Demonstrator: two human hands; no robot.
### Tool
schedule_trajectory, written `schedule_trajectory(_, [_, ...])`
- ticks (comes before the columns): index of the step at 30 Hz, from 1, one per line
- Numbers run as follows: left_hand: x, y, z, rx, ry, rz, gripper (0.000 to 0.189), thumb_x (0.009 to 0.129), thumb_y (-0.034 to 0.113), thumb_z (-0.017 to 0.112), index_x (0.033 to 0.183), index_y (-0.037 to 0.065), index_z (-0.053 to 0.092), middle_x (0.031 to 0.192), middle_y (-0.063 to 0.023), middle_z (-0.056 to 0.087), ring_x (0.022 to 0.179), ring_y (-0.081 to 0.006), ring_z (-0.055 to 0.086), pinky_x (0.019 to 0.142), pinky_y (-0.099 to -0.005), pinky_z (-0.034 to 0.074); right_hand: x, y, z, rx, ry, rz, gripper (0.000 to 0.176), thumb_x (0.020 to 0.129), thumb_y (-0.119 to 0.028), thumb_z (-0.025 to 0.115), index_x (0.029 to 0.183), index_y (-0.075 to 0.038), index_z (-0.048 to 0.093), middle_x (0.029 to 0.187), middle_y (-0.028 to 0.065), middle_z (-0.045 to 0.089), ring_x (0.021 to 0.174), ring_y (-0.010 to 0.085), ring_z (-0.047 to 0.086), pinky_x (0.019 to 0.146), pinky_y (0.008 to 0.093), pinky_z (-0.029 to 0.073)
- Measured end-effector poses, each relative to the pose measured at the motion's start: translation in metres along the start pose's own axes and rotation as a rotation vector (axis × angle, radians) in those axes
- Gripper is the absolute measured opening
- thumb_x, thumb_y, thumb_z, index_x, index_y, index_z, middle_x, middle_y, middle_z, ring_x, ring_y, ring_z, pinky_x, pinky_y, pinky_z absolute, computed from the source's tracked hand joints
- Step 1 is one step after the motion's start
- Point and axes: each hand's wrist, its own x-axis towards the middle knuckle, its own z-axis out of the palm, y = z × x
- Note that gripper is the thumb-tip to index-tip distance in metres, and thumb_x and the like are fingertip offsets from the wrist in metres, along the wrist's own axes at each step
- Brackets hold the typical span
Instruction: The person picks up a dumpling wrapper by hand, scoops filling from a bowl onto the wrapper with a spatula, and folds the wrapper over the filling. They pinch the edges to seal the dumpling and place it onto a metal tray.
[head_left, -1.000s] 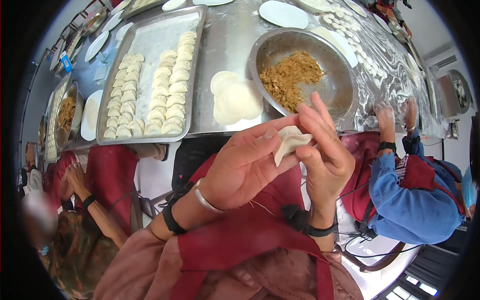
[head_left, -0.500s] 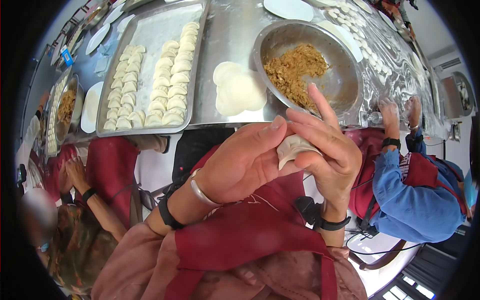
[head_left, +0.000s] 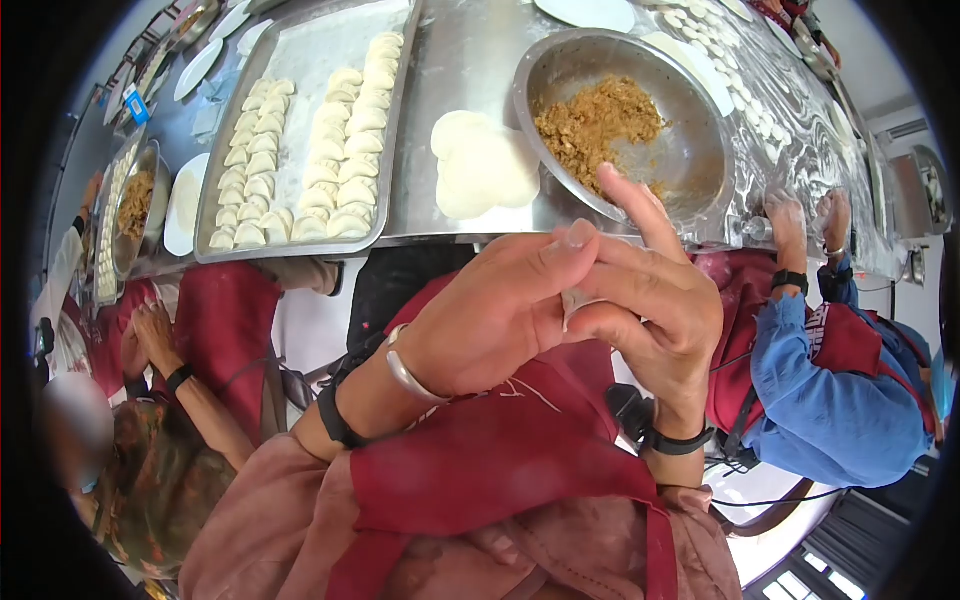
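Observation:
Both my hands are raised together in front of the table edge, pressed around one dumpling [head_left: 577,300]. Only a small pale piece of it shows between the fingers. My left hand [head_left: 500,310], with a silver bangle at the wrist, cups it from the left, thumb on top. My right hand [head_left: 655,300] closes over it from the right, its index finger pointing up. Just beyond is a metal bowl [head_left: 695,185] of brown filling [head_left: 600,125]. Left of the bowl lies a pile of round dough wrappers [head_left: 485,165].
A metal tray [head_left: 300,95] holds rows of folded dumplings [head_left: 350,150]. At right, a co-worker's hands [head_left: 788,225] rest at the floured table edge near small dough pieces [head_left: 755,115]. A co-worker sits at left, hands [head_left: 152,335] together. White plates [head_left: 585,10] stand farther back.
My fingers have closed further over the dumpling, so less of it shows. My right index finger has tilted left. The table and tray have shifted slightly in view.

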Motion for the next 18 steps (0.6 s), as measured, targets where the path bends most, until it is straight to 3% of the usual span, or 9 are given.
schedule_trajectory(2, [0.001,-0.002,0.006,0.023,0.070,0.010,0.040,0.104,0.031,0.042,0.124,-0.003,0.051,0.120,-0.0102,0.058,0.109,-0.0170,0.058,0.098,-0.0366,0.047,-0.002,0.004,0.003,-0.017,0.029,-0.058,0.013,0.077,-0.018,0.075,0.084,-0.007,0.073,0.096,0.0090,0.073,0.118,0.0356,0.059,0.105,0.0540,0.036])
schedule_trajectory(4, [0.002,-0.004,0.005,0.050,0.068,0.076,0.041,0.104,0.032,0.041,0.125,-0.003,0.051,0.119,-0.0105,0.058,0.110,-0.0176,0.058,0.099,-0.0375,0.047,-0.008,0.008,0.016,0.188,0.310,0.071,0.015,0.076,-0.011,0.075,0.089,-0.003,0.073,0.101,0.0123,0.072,0.120,0.0366,0.058,0.104,0.0522,0.037])
schedule_trajectory(6, [0.004,-0.005,0.003,0.077,0.068,0.141,0.042,0.105,0.032,0.040,0.125,-0.003,0.050,0.119,-0.0109,0.058,0.110,-0.0183,0.058,0.099,-0.0385,0.047,-0.005,0.002,0.024,0.233,0.394,0.114,0.016,0.074,-0.005,0.075,0.089,0.000,0.072,0.101,0.0140,0.072,0.120,0.0371,0.058,0.104,0.0505,0.038])
schedule_trajectory(8, [0.004,-0.004,0.002,0.250,0.043,0.150,0.054,0.105,0.040,0.033,0.137,-0.002,0.041,0.130,-0.0154,0.054,0.121,-0.0257,0.055,0.101,-0.0459,0.046,0.000,-0.004,0.027,0.254,0.484,0.198,0.014,0.074,-0.004,0.075,0.086,0.001,0.072,0.098,0.0136,0.073,0.116,0.0362,0.061,0.105,0.0513,0.038])
schedule_trajectory(13, [0.004,-0.002,0.006,0.353,0.059,0.140,0.053,0.105,0.039,0.031,0.137,-0.002,0.041,0.130,-0.0154,0.054,0.120,-0.0257,0.055,0.099,-0.0453,0.047,-0.004,0.006,0.021,0.158,0.394,0.135,0.015,0.074,-0.004,0.075,0.088,0.000,0.072,0.098,0.0126,0.073,0.116,0.0348,0.061,0.105,0.0508,0.038])
schedule_trajectory(16, [0.005,-0.003,0.002,0.377,0.062,0.141,0.054,0.105,0.040,0.030,0.137,-0.002,0.041,0.129,-0.0156,0.055,0.118,-0.0256,0.057,0.097,-0.0439,0.049,-0.006,0.008,0.020,0.115,0.342,0.117,0.018,0.079,-0.007,0.074,0.094,0.002,0.071,0.101,0.0182,0.071,0.117,0.0397,0.058,0.104,0.0483,0.041])
schedule_trajectory(18, [0.006,-0.003,0.001,0.378,0.078,0.144,0.055,0.105,0.040,0.030,0.137,-0.002,0.041,0.129,-0.0157,0.055,0.116,-0.0256,0.057,0.095,-0.0432,0.050,-0.005,0.006,0.021,0.228,0.370,0.180,0.014,0.075,-0.005,0.074,0.088,-0.001,0.072,0.097,0.0120,0.073,0.115,0.0351,0.061,0.104,0.0507,0.040])
